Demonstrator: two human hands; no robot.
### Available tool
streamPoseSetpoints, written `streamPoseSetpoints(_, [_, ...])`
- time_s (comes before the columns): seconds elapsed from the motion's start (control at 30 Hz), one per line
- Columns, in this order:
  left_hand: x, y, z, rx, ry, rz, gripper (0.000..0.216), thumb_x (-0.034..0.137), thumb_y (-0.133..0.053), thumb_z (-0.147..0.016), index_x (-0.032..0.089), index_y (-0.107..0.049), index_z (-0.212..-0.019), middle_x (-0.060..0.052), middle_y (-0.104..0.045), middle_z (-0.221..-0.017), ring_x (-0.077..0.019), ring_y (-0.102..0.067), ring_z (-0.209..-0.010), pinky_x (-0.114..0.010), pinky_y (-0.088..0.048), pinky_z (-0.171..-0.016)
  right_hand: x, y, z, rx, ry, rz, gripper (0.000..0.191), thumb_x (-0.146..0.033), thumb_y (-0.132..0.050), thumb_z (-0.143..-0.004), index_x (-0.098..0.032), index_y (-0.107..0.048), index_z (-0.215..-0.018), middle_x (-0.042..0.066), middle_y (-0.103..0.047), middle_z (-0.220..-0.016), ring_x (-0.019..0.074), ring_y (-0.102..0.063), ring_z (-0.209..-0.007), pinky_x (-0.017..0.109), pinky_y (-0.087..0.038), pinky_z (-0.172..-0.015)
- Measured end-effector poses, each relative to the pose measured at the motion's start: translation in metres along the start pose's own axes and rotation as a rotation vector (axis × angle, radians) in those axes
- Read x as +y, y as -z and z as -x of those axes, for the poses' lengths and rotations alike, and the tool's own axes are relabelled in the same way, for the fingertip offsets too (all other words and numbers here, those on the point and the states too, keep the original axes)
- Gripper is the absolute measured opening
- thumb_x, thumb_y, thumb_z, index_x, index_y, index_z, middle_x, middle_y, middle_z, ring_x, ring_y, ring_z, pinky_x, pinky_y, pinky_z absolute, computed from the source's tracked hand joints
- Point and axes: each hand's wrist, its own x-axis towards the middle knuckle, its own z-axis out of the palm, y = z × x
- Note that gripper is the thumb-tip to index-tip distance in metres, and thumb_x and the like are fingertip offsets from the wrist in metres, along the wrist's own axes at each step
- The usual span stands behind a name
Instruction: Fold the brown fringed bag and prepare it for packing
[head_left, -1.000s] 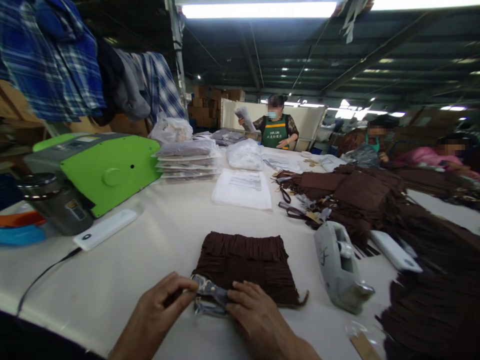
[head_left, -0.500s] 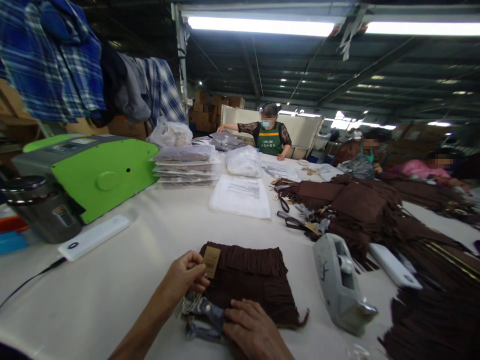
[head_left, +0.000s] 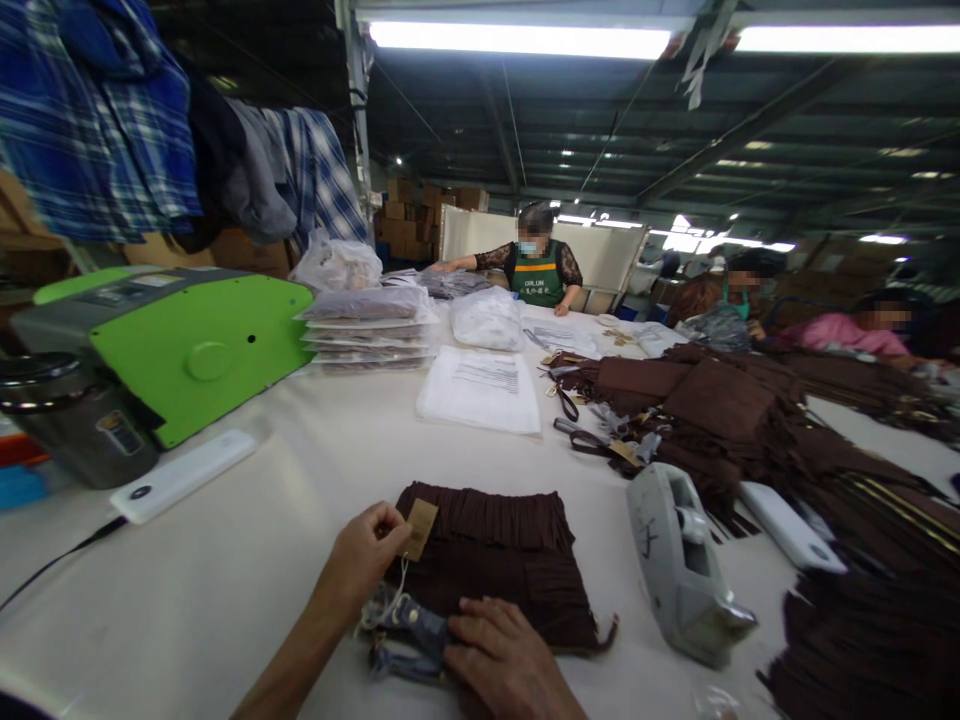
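Note:
A dark brown fringed bag lies flat on the white table in front of me. My left hand pinches the edge of a tan hang tag over the bag's upper left corner. From the tag a thin pale string runs down to a strap wrapped in bluish-grey film, with metal fittings showing. My right hand rests with its fingers laid flat on the bag's lower part, beside the wrapped strap; its palm hides some of the bag.
A grey tape dispenser stands right of the bag, near a heap of brown fringed bags. On the left are a green machine, a dark flask and a white power bank. Packed plastic bags and a co-worker are farther back.
My left hand has shifted the tag slightly, tilting it and lifting it so the string now shows stretched below. My right hand has stayed in place on the bag.

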Motion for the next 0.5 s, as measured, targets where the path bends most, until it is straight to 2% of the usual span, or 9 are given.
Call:
streamPoseSetpoints(0.13, [-0.002,-0.005,0.008,0.107,-0.049,-0.251,0.019,0.034,-0.045,-0.081,0.023,-0.049,-0.066,0.001,-0.056,-0.071,-0.0189,-0.055,-0.07,-0.032,-0.038,-0.07,-0.001,0.004,-0.002,0.008,-0.008,-0.017,0.012,-0.035,-0.054,-0.095,-0.028,-0.064,-0.096,-0.004,-0.074,-0.103,0.0136,-0.062,-0.106,0.026,-0.045,-0.091])
streamPoseSetpoints(0.27, [-0.004,-0.004,0.012,0.174,-0.201,-0.622,0.022,0.035,-0.041,-0.088,0.021,-0.055,-0.077,-0.006,-0.062,-0.081,-0.0244,-0.059,-0.081,-0.037,-0.04,-0.076,-0.003,0.016,-0.008,-0.043,-0.013,-0.032,0.014,-0.039,-0.056,-0.093,-0.027,-0.063,-0.099,-0.005,-0.073,-0.106,0.0125,-0.062,-0.107,0.024,-0.044,-0.092])
streamPoseSetpoints(0.33, [-0.004,-0.005,0.009,0.257,-0.363,-0.747,0.031,0.036,-0.035,-0.092,0.017,-0.06,-0.096,-0.013,-0.067,-0.102,-0.029,-0.06,-0.098,-0.042,-0.041,-0.085,-0.004,0.03,-0.012,-0.053,-0.035,-0.061,0.022,-0.045,-0.056,-0.092,-0.026,-0.063,-0.101,-0.004,-0.073,-0.108,0.0131,-0.062,-0.108,0.025,-0.043,-0.096])
streamPoseSetpoints(0.4, [-0.003,-0.01,0.0,0.324,-0.562,-0.761,0.043,0.036,-0.031,-0.095,0.012,-0.057,-0.119,-0.019,-0.059,-0.129,-0.0336,-0.051,-0.122,-0.05,-0.035,-0.099,-0.006,0.052,-0.015,-0.026,-0.098,-0.097,0.026,-0.047,-0.054,-0.092,-0.025,-0.063,-0.103,-0.001,-0.073,-0.109,0.014,-0.061,-0.111,0.028,-0.041,-0.101])
streamPoseSetpoints(0.5, [0.0,-0.029,-0.018,0.261,-0.787,-0.752,0.054,0.04,-0.031,-0.095,0.011,-0.045,-0.138,-0.017,-0.041,-0.149,-0.0345,-0.031,-0.139,-0.055,-0.022,-0.11,-0.007,0.094,-0.012,0.015,-0.271,-0.155,0.019,-0.033,-0.053,-0.094,-0.023,-0.064,-0.107,0.002,-0.072,-0.109,0.0142,-0.059,-0.114,0.031,-0.039,-0.105])
